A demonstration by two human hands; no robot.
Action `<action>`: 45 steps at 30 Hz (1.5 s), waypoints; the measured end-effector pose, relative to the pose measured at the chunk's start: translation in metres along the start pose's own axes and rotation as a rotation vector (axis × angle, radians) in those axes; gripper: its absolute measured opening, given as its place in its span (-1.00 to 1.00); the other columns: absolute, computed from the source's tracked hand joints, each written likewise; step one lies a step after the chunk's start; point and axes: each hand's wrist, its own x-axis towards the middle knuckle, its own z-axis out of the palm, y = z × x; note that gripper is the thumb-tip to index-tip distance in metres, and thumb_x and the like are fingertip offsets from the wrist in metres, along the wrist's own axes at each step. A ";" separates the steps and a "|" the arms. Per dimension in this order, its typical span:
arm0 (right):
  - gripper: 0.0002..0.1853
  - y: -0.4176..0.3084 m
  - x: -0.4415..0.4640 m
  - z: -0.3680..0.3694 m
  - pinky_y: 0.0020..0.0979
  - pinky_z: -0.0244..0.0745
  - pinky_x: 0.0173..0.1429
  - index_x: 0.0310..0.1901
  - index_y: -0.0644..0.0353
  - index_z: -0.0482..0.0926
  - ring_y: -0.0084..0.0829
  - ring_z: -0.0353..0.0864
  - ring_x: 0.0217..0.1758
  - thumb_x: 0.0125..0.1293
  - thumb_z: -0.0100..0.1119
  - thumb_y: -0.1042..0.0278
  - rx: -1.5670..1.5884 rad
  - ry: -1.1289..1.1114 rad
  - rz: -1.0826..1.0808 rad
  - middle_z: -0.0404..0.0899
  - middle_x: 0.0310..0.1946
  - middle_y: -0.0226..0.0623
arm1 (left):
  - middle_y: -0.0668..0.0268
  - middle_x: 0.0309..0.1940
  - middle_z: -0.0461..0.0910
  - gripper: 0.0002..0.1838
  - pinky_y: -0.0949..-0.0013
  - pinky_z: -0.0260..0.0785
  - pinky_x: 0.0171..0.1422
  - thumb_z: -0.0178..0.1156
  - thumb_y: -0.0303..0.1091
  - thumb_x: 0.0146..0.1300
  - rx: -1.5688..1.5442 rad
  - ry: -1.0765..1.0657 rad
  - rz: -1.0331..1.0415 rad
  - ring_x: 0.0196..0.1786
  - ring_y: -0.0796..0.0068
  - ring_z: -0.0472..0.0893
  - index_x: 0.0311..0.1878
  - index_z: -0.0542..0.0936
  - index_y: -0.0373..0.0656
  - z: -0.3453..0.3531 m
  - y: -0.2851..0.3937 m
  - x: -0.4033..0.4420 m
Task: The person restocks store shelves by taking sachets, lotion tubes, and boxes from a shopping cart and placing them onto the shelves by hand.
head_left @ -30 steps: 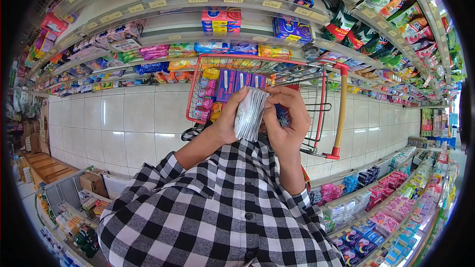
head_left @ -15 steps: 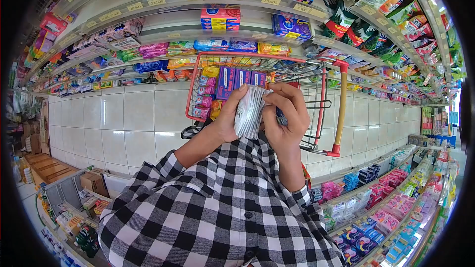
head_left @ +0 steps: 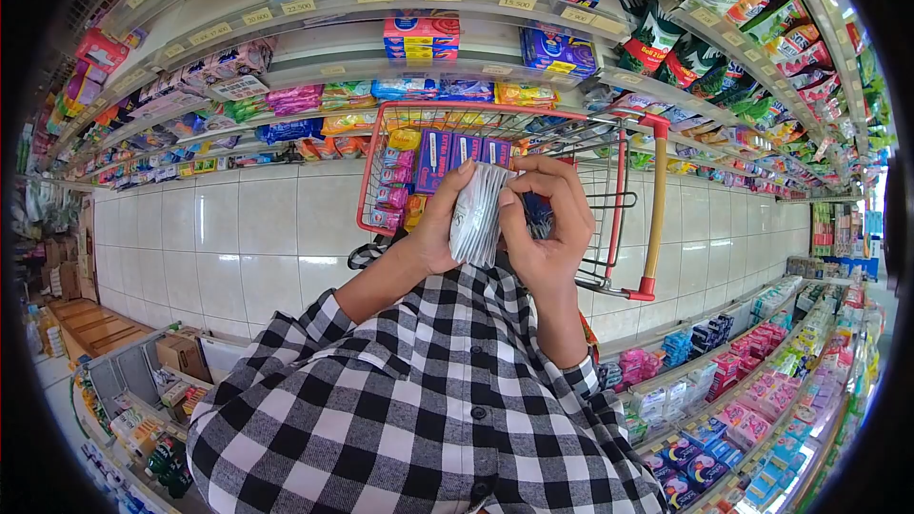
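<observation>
Okay, I see left hand (head_left: 438, 236) gripping white packets (head_left: 476, 217) over the near side of the cart (head_left: 656, 209), right hand (head_left: 554, 217) fingers touching packet edges, can't tell if pinching, purple boxes (head_left: 437, 157) inside cart.

You wear a shirt (head_left: 409, 428) in a bold check of black, white and grey squares, with dark round buttons (head_left: 478, 413) down its front. Your sleeves (head_left: 328, 318) carry the same check and end on the forearms (head_left: 559, 328), leaving your hands (head_left: 552, 228) bare.
</observation>
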 end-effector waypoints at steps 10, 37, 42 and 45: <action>-0.82 0.000 0.000 0.001 -0.45 0.52 -0.19 -0.32 0.30 0.53 -0.34 0.61 -0.27 -0.04 0.18 0.65 0.012 0.022 0.008 0.57 -0.23 -0.14 | 0.31 -0.25 0.61 -0.49 0.40 0.56 -0.16 -0.10 0.14 0.37 0.052 0.087 0.036 -0.23 0.49 0.65 0.03 0.49 -0.12 0.004 -0.002 0.001; -0.84 -0.003 -0.001 0.000 -0.44 0.52 -0.26 -0.33 0.31 0.55 -0.34 0.63 -0.32 -0.03 0.18 0.63 -0.056 -0.008 -0.016 0.56 -0.22 -0.13 | 0.23 -0.19 0.59 -0.47 0.32 0.54 0.02 -0.18 0.14 0.40 -0.041 0.021 0.018 -0.12 0.39 0.63 0.02 0.50 -0.13 -0.002 -0.003 0.002; -0.84 -0.003 -0.001 -0.001 -0.44 0.52 -0.24 -0.33 0.32 0.53 -0.34 0.62 -0.28 -0.02 0.20 0.61 -0.039 -0.036 0.048 0.55 -0.19 -0.12 | 0.26 -0.22 0.59 -0.47 0.34 0.54 -0.04 -0.18 0.15 0.40 0.029 0.061 0.026 -0.16 0.42 0.63 -0.01 0.51 -0.12 0.000 -0.003 0.002; -0.82 0.001 -0.002 0.000 -0.43 0.52 -0.23 -0.33 0.32 0.52 -0.33 0.62 -0.26 -0.04 0.21 0.62 -0.047 -0.023 0.000 0.55 -0.19 -0.12 | 0.26 -0.24 0.59 -0.48 0.34 0.55 -0.06 -0.18 0.15 0.40 0.027 0.073 0.037 -0.17 0.43 0.63 -0.02 0.51 -0.12 0.001 -0.004 0.002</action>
